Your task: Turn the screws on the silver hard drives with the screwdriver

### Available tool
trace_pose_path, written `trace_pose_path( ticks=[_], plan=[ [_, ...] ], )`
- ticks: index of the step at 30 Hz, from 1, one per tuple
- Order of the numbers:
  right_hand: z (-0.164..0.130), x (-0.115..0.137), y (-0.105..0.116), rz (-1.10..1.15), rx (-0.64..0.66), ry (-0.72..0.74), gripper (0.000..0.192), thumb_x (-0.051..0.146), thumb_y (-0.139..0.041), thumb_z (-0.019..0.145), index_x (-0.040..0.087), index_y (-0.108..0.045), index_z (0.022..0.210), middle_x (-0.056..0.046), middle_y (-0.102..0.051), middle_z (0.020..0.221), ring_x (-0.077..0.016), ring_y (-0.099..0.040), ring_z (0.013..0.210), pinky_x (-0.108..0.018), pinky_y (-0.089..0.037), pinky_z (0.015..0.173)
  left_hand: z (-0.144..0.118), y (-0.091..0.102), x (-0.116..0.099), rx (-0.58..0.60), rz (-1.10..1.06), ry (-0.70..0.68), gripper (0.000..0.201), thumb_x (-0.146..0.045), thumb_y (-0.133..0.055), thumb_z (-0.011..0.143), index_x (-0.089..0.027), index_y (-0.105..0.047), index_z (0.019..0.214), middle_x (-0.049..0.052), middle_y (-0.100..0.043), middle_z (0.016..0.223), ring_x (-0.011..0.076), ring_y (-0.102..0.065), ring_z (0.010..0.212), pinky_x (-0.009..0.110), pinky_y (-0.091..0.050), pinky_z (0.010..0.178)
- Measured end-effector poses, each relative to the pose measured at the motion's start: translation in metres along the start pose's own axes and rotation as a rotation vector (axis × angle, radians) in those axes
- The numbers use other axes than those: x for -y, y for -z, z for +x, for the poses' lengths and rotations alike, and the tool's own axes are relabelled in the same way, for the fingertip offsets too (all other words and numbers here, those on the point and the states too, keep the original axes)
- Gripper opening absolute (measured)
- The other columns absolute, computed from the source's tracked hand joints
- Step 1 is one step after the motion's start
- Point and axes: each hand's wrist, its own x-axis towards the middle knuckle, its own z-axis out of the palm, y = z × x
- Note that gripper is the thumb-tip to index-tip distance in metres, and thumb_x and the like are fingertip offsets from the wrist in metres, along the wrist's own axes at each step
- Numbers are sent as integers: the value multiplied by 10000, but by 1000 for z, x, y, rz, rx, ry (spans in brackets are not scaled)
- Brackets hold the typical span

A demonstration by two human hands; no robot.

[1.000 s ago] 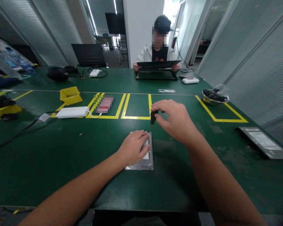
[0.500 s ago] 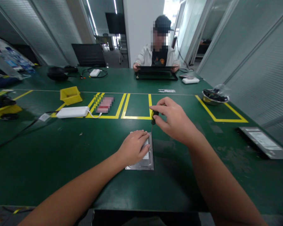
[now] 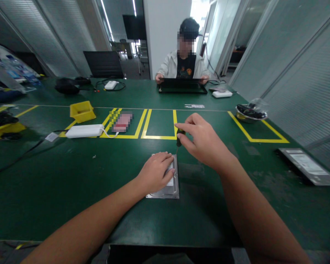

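Observation:
A silver hard drive [image 3: 165,191] lies flat on the green table in front of me. My left hand [image 3: 157,171] rests spread over its upper left part, covering much of the label. Between the thumb and fingers of my right hand [image 3: 199,135] is a small screwdriver [image 3: 179,140] with a dark handle. It stands nearly upright, its thin shaft pointing down at the drive's far right corner. My index finger lies over the top of the handle. Whether the tip sits in a screw is too small to tell.
At the right lies another metal drive-like unit [image 3: 309,167]. A bowl of dark parts [image 3: 251,113] stands behind it. To the left are a white power strip [image 3: 84,131], a yellow bin [image 3: 82,111] and a phone [image 3: 123,122]. Across the table a person holds a dark panel [image 3: 183,86].
The screwdriver's handle looks turned, its yellow marking less visible now. Both hands keep their places. The person across has tilted the dark panel slightly.

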Motion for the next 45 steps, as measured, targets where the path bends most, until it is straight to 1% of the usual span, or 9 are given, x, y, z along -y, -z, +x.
trace_pose_path(
  ticks=[5,11,23,27,31,36,39,41,45],
  plan=[
    [0,0,1,-9,6,-10,236,192,-551,912,117,-732,1045,-125,-570,960,-244,-564,924,-391,-484,857,0,0,0,-3,-5,2,406,-310,-538,929,-114,-612,1277,148,-636,1303,304,-571,1233,495,-459,1069],
    [0,1,0,13,5,-3,274,193,-570,911,102,-723,1119,-146,-601,1027,-250,-588,965,-392,-494,892,0,0,0,-3,-10,3,413,-310,-542,926,-114,-610,1283,149,-633,1307,303,-566,1236,502,-452,1077],
    [0,0,2,61,8,22,340,118,-501,897,126,-711,1164,-134,-646,1050,-243,-605,989,-393,-487,907,1,1,-1,0,-2,4,402,-310,-534,930,-116,-611,1274,145,-634,1307,305,-569,1230,498,-455,1072],
    [1,0,4,68,17,41,352,60,-481,853,135,-704,1114,-113,-688,1104,-246,-608,1022,-385,-462,937,0,1,-1,-4,-8,7,397,-309,-540,928,-123,-612,1272,147,-635,1301,306,-569,1234,502,-459,1066],
    [1,0,4,82,-13,63,310,46,-498,819,136,-695,1041,-97,-712,1079,-238,-625,1005,-371,-457,933,0,1,-1,-4,-12,7,403,-302,-547,922,-125,-611,1278,148,-636,1302,304,-572,1231,505,-459,1068],
    [1,0,0,153,-69,28,197,85,-546,838,151,-686,961,-95,-664,1009,-213,-616,952,-326,-490,824,0,1,0,0,0,1,402,-305,-537,927,-113,-613,1273,148,-634,1307,306,-569,1236,499,-453,1075],
    [1,0,0,158,-93,2,102,115,-581,846,175,-664,854,-69,-629,942,-193,-596,880,-313,-479,782,0,0,0,-1,-3,-3,407,-307,-534,931,-112,-608,1280,145,-634,1309,306,-566,1237,498,-450,1079],
    [2,-1,1,146,-90,1,100,106,-586,840,183,-643,809,-54,-628,900,-188,-588,853,-312,-462,778,0,0,0,-1,-6,-1,412,-309,-532,933,-114,-603,1289,144,-633,1312,305,-564,1240,501,-448,1081],
    [2,-2,2,122,-80,12,111,91,-574,829,181,-633,855,-48,-663,892,-198,-600,865,-317,-447,791,0,0,0,-2,-7,2,419,-310,-535,931,-116,-599,1297,146,-630,1315,306,-564,1241,501,-451,1079]
  ],
)
